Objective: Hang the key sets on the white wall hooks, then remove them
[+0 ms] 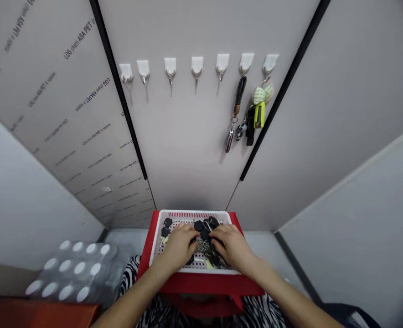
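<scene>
A white perforated basket [191,214] rests on a red stool [201,284] in front of me. It holds several keys with black fobs [203,230] and metal rings. My left hand [179,246] and my right hand [232,246] are both inside the basket, fingers curled down among the keys. What the fingers grip is hidden. On the wall above is a row of white adhesive hooks [170,66]. A braided key strap [237,102] hangs from one hook, and a bunch with a lime green fob [259,111] hangs from the rightmost hook.
A shrink-wrapped pack of white-capped bottles [74,273] lies at the lower left beside an orange-brown surface [33,314]. Zebra-patterned fabric [153,314] is under the stool. Grey panel walls close in on both sides.
</scene>
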A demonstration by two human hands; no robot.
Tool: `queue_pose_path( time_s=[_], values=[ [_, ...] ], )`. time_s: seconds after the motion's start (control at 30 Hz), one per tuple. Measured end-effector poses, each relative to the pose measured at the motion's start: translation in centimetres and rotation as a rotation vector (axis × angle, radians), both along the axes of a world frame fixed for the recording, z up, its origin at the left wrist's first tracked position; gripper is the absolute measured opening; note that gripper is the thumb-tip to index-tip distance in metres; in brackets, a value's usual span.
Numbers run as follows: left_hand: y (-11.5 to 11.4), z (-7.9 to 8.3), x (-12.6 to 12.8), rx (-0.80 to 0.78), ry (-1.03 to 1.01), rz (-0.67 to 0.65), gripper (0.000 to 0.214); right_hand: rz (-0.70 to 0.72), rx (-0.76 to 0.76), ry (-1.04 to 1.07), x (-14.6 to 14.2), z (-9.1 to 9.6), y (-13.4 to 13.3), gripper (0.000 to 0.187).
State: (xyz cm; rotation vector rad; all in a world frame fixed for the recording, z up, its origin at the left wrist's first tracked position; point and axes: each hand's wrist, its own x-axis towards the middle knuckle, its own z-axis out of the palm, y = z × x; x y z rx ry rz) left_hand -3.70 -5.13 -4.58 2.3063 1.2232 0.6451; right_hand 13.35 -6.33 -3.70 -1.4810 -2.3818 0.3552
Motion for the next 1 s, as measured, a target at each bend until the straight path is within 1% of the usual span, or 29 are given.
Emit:
queue_pose_path(
  time_s=[0.1, 0.23, 0.4, 0.47, 0.53, 0.6, 0.7, 0.77, 0.83, 0.9, 1.0],
  values=[
    [-0.1, 0.1, 0.2, 0.009, 0.061, -0.036, 0.020, -0.021, 0.011, -0.089, -0.4, 0.2, -0.2, 0.024],
    [0.0, -0.4, 0.1, 0.009, 0.059, 0.003, 0.023, 0.017, -0.014, -0.178, -0.8, 0.5, -0.5, 0.023],
    [0.4, -1.1, -0.2, -0.021, 0.019, 0.141, 0.027, 0.049, -0.062, -0.113, -0.4, 1.0, -0.5, 0.023],
    [0.4, -1.2, -0.4, -0.043, 0.001, 0.165, 0.029, 0.067, -0.079, -0.093, -0.2, 1.2, -0.4, 0.023],
    [0.4, -1.1, -0.4, -0.055, -0.013, 0.166, 0.030, 0.073, -0.096, -0.083, 0.0, 1.3, -0.2, 0.020],
    [0.3, -0.9, -0.4, -0.062, -0.020, 0.159, 0.028, 0.016, -0.099, -0.083, -0.1, 1.3, 0.2, 0.016],
    [0.2, -0.7, -0.4, -0.076, -0.029, 0.156, 0.024, -0.179, -0.057, -0.152, -0.9, 1.2, 0.7, 0.020],
    [0.2, -0.7, -0.3, -0.080, -0.040, 0.157, 0.023, -0.273, -0.034, -0.234, -1.7, 1.1, 1.0, 0.021],
    [0.2, -0.8, -0.3, -0.080, -0.053, 0.157, 0.023, -0.306, -0.046, -0.299, -2.4, 1.1, 1.2, 0.020],
    [0.3, -0.9, -0.4, -0.078, -0.063, 0.156, 0.022, -0.294, -0.073, -0.313, -2.8, 1.0, 1.3, 0.018],
    [0.2, -0.9, -0.5, -0.071, -0.087, 0.155, 0.022, -0.253, -0.098, -0.205, -2.5, 0.9, 1.3, 0.015]
  ],
)
